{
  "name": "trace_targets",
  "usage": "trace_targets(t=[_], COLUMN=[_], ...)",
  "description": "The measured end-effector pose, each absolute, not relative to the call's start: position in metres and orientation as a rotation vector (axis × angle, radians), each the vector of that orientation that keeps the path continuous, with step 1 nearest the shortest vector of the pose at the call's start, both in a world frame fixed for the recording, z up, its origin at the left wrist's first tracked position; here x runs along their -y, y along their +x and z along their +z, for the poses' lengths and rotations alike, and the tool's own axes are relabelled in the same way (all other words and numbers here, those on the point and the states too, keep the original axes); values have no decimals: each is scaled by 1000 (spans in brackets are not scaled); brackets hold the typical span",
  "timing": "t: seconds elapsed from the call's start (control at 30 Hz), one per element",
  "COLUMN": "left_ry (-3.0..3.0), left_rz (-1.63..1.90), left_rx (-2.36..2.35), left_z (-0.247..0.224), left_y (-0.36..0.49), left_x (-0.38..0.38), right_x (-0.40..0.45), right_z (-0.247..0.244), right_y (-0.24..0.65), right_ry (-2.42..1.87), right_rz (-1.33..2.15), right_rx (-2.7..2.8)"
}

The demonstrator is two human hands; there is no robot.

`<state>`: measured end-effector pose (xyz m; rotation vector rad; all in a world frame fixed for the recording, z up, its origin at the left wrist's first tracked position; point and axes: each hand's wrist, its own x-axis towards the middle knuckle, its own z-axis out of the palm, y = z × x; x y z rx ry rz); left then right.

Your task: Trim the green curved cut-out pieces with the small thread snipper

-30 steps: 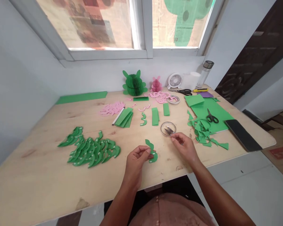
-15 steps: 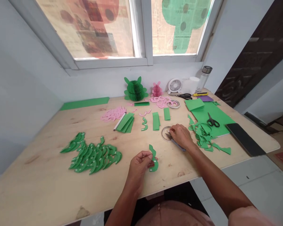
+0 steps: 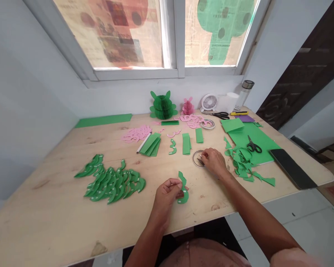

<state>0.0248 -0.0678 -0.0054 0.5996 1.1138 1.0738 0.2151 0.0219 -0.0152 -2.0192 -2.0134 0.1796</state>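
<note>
My left hand [image 3: 169,191] pinches a wavy green paper strip [image 3: 183,196] with small white patches, holding it above the front of the wooden table. My right hand [image 3: 213,160] is closed at the fingertips beside a roll of tape [image 3: 194,159] that lies flat. Dark scissor blades [image 3: 200,161] poke out below these fingers, over the roll's edge. The rest of the scissors is mostly covered by the hand, and what the fingers pinch is too small to make out. To the left lies a heap of similar green strips [image 3: 114,185].
Green scraps [image 3: 242,159], black-handled scissors [image 3: 254,144] and a phone [image 3: 292,168] lie at right. Folded green papers [image 3: 151,144] and pink cutouts [image 3: 136,133] lie farther back. A green paper honeycomb figure [image 3: 163,107], a small fan [image 3: 209,102] and a bottle [image 3: 243,95] stand by the wall.
My right hand has shifted slightly and now covers more of the scissors' handles. My left hand keeps the green strip in its pinch. The whole view has moved a little.
</note>
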Motion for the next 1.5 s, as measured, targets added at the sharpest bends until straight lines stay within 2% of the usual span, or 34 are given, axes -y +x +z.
trace_targets(t=[0.7,0.8,1.03,1.3,1.5], left_ry=[597,592,671,852,917], left_rz=[1076,1079,1071,1068,1050], left_rx=[-1128,-1121,-1162,-1206,-1226], left_z=[-14,-15,-13,-11,-8], left_y=[24,24,23,24,26], left_x=[65,65,63,66,70], right_x=[-15,-14,11,34,38], right_z=[-27,-24,-6,12,5], right_y=[214,215,206,188,182], right_ry=[-1916,-1751,-1311,-1257,-1350], right_rz=[170,324,1022,1264,1183], right_rx=[1785,1692,1623,1591,1681])
